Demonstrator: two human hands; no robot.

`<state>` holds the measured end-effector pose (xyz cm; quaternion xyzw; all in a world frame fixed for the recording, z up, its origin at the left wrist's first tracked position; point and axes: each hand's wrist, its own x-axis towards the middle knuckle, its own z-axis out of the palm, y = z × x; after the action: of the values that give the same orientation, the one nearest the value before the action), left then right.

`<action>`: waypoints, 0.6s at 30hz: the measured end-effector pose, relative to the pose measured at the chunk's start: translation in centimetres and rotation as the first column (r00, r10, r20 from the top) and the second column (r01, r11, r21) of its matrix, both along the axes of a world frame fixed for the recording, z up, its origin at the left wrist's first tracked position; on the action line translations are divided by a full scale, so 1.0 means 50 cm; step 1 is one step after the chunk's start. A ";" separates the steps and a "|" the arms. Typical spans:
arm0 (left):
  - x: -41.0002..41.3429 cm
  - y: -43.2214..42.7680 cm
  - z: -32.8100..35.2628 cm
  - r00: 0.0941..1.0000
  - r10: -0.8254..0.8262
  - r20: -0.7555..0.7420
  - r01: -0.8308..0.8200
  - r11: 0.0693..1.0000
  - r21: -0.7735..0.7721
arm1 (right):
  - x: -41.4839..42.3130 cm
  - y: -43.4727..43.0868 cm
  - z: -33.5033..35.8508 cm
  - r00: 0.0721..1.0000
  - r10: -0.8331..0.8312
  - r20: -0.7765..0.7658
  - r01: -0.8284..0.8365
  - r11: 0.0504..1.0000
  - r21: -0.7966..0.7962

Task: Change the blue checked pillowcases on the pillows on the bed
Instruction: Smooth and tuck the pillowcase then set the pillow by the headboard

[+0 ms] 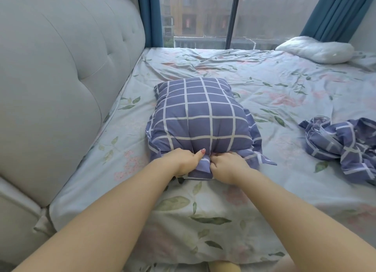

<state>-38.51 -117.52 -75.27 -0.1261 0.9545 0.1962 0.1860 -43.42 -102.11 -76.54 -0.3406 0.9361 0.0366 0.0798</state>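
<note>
1. Head view: a pillow [195,117] in a blue checked pillowcase lay mid-bed, its length running near to far, on the floral sheet of the bed [254,220]. A grey padded headboard [61,84] stood to the left.
2. The left hand [183,163] gripped the bunched near end of the case, fingers curled and thumb laid over the fabric. The right hand [227,167] was clenched on the same bunch, just beside it.
3. Judgement: both hands held the open end so as to work the case along the pillow. Whether on or off, I could not tell.
4. A loose checked pillowcase [343,145] lay crumpled at the right. A bare white pillow [315,49] sat far right by the window, probably already stripped.
5. No brand, label or legible writing was seen.
</note>
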 end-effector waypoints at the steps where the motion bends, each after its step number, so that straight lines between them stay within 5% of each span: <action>1: 0.015 0.001 0.006 0.999 0.022 -0.042 -0.020 0.999 0.031 | 0.014 0.007 0.006 1.000 -0.015 0.027 0.016 0.999 -0.033; 6: 0.126 0.012 0.009 0.985 -0.051 -0.167 0.054 0.998 0.014 | 0.081 0.075 0.010 0.994 -0.023 0.103 0.056 0.943 -0.329; 9: 0.176 0.019 0.008 0.946 -0.241 -0.218 0.214 0.967 -0.140 | 0.097 0.091 0.011 0.999 0.029 0.020 -0.020 0.930 -0.367; 15: 0.172 0.036 0.005 0.856 -0.273 -0.439 0.217 0.961 -0.173 | 0.096 0.075 0.022 0.966 0.023 -0.256 -0.143 0.876 -0.461; 18: 0.148 0.030 -0.008 0.828 -0.283 -0.484 0.208 0.957 -0.203 | 0.107 0.061 0.022 0.970 0.072 -0.230 -0.169 0.885 -0.434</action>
<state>-31.12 -116.03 -75.68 0.0412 0.9891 0.1288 -0.0575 -38.06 -99.08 -75.43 -0.4017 0.8991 -0.1408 -0.1018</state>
